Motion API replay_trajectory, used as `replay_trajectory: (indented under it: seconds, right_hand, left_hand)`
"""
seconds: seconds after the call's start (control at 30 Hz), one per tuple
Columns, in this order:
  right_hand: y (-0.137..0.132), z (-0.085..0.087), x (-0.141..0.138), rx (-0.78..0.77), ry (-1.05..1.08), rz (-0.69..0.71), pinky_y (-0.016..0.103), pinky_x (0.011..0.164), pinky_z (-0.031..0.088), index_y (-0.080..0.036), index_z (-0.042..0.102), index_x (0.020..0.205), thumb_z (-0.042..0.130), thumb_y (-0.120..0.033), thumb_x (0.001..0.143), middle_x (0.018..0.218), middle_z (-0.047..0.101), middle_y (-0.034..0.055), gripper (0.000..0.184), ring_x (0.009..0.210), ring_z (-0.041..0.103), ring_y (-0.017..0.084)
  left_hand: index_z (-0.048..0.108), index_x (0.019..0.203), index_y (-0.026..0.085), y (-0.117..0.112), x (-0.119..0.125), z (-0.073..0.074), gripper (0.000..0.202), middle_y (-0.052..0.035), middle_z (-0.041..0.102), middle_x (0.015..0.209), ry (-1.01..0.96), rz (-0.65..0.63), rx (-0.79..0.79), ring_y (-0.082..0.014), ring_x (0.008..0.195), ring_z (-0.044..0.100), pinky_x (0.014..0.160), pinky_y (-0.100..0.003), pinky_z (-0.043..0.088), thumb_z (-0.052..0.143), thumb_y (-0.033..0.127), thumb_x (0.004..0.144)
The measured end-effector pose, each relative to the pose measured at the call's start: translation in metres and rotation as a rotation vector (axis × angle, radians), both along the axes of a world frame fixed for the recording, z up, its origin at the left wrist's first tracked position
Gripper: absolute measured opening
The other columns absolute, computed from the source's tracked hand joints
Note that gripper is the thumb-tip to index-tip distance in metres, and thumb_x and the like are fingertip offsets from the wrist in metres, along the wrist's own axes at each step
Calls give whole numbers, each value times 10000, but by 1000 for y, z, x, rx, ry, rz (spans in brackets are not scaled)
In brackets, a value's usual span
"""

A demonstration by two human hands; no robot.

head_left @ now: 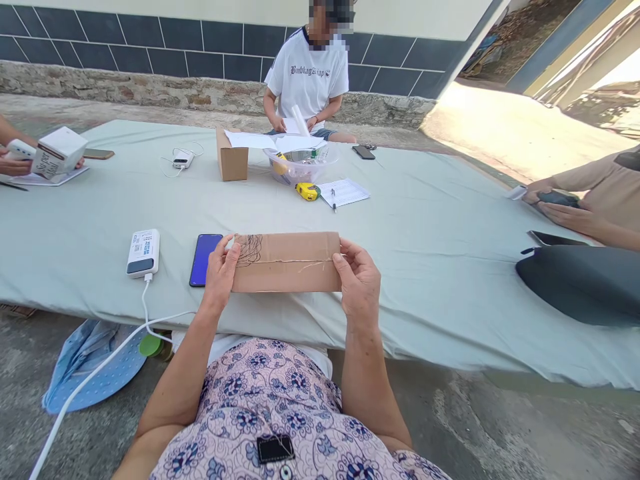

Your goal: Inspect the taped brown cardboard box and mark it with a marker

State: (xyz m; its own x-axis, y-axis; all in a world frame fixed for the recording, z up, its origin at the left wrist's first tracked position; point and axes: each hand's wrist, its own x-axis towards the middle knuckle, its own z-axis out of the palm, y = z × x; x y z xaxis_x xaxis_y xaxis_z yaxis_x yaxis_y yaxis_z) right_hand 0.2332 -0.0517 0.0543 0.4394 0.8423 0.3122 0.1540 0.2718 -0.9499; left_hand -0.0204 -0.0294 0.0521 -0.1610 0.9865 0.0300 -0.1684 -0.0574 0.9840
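Observation:
Between my two hands is a long brown cardboard box [290,270], held level over the near edge of the table. Dark scribbled lines mark its upper left corner, and a crease or seam runs along its length. My left hand [221,272] grips the left end, thumb on the near face. At the right end my right hand [359,272] is closed the same way, its thumb pressed on the front. The fingers behind the box are partly hidden. Just left of my left hand lies a phone [200,260] with a blue screen.
A white power bank [143,253] with a cable lies left. Farther back are a small carton [233,163], a plastic basket [300,172], a yellow tape measure [307,191] and a paper with a pen [347,193]. A dark bag [580,283] lies right. Other people sit around the table.

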Motion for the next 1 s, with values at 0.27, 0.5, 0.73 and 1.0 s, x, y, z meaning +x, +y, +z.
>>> replay_trajectory:
  seconds: [0.27,0.5,0.73,1.0]
  right_hand:
    - [-3,3,-6,0,80,29,346,774,543,-219,695,1147,733,-465,791,1061,701,65,434,870,634,187]
    - [-19,14,-21,88,-37,42,307,739,527,-261,670,1137,700,-396,842,1013,640,22,325,755,561,140]
    - [-20,16,-21,107,-36,95,290,711,508,-271,662,1132,689,-336,859,1022,634,19,282,769,578,138]
    - [-14,14,-16,69,4,94,288,720,521,-276,671,1132,689,-390,857,1034,615,15,298,769,567,137]
  left_hand:
    - [513,1481,303,-24,6,26,727,-93,670,1288,436,92,60,-341,1266,596,1095,-440,433,766,531,838]
    - [387,1596,280,-28,19,40,1063,-166,590,1433,721,181,30,-501,1399,466,1169,-616,343,856,597,695]
    - [319,1616,269,-28,14,41,918,-172,553,1470,945,157,-12,-426,1371,525,1068,-591,477,711,570,842]
    - [432,1543,219,-15,1,23,614,-130,534,1543,720,102,164,-313,1464,461,1229,-498,352,540,363,955]
